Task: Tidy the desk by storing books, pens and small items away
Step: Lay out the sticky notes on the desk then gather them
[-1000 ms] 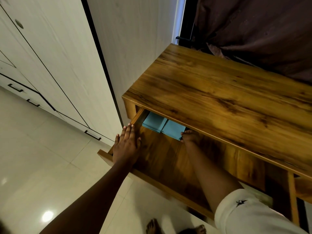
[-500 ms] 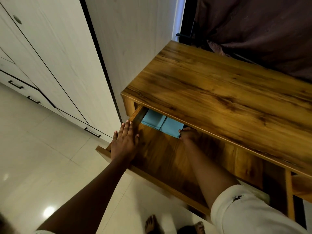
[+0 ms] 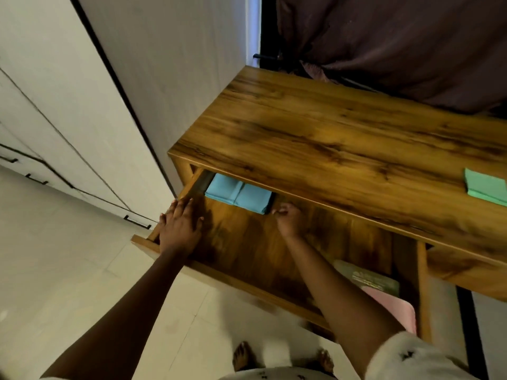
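Two bare feet (image 3: 241,357) on the pale floor tiles (image 3: 68,270) at the very bottom, beside a white sleeve (image 3: 406,357) on the right arm. Above them, the pulled-out drawer (image 3: 247,287) of a wooden desk (image 3: 329,127). In the drawer's near right corner, a green book (image 3: 367,278) lying flat, with a pink item (image 3: 392,307) right against its near end. On the drawer's left wall, the left hand (image 3: 179,229), laid flat, fingers straight and close together, gripping nothing. Further in, the right hand (image 3: 288,219) low over the drawer floor, fingers (image 3: 277,212) curled, tips right at the right edge of two blue pads (image 3: 238,193); pinching that edge or merely touching it, impossible to tell. Blue pads side by side at the back left of the drawer, far ends tucked under the desk top. On the desk top, far to the right, a green pad (image 3: 485,187), cut off by the frame edge. To the left, white cupboard doors (image 3: 82,105) with dark handles. Behind the desk, a dark curtain (image 3: 397,50).
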`<state>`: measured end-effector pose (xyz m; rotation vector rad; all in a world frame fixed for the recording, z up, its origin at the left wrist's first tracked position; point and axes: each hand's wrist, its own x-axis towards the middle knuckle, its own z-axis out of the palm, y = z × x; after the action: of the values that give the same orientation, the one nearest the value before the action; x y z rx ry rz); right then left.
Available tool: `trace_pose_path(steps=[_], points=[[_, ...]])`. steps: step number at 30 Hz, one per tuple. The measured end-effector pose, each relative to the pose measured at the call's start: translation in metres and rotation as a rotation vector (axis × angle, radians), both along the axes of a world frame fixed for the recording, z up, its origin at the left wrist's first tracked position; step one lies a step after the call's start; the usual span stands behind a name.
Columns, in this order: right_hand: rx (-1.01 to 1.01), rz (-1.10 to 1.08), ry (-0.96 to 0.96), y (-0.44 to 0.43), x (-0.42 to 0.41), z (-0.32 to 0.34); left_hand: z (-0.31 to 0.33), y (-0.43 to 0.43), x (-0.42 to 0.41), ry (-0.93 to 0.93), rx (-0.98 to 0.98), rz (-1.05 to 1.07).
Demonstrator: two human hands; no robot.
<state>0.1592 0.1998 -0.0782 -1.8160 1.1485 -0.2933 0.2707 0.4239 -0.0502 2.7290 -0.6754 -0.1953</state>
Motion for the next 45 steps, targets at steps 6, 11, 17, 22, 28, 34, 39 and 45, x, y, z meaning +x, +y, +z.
trace_pose_path(steps=[6,11,17,22,28,34,39,45], points=[[-0.116,-0.006,-0.260,-0.030,-0.103,0.051,0.028,-0.107,-0.094,0.064,-0.181,-0.260],[-0.292,-0.086,-0.173,-0.124,-0.206,0.063,0.037,-0.223,-0.187,0.004,-0.196,-0.579],[-0.584,-0.140,0.116,-0.276,-0.304,0.074,0.027,-0.359,-0.273,0.005,-0.184,-0.643],[-0.580,-0.036,0.134,-0.386,-0.314,0.077,0.010,-0.421,-0.329,-0.040,-0.014,-0.543],[-0.450,0.409,0.551,-0.452,-0.299,0.083,0.000,-0.422,-0.338,-0.174,0.028,-0.488],[-0.492,0.445,0.614,-0.456,-0.306,0.088,-0.004,-0.425,-0.338,-0.224,0.024,-0.450],[-0.399,0.345,0.233,-0.437,-0.332,0.087,0.008,-0.435,-0.333,0.019,-0.092,-0.402],[0.004,0.366,-0.136,-0.399,-0.376,0.118,0.065,-0.459,-0.363,0.831,-0.771,-0.191]])
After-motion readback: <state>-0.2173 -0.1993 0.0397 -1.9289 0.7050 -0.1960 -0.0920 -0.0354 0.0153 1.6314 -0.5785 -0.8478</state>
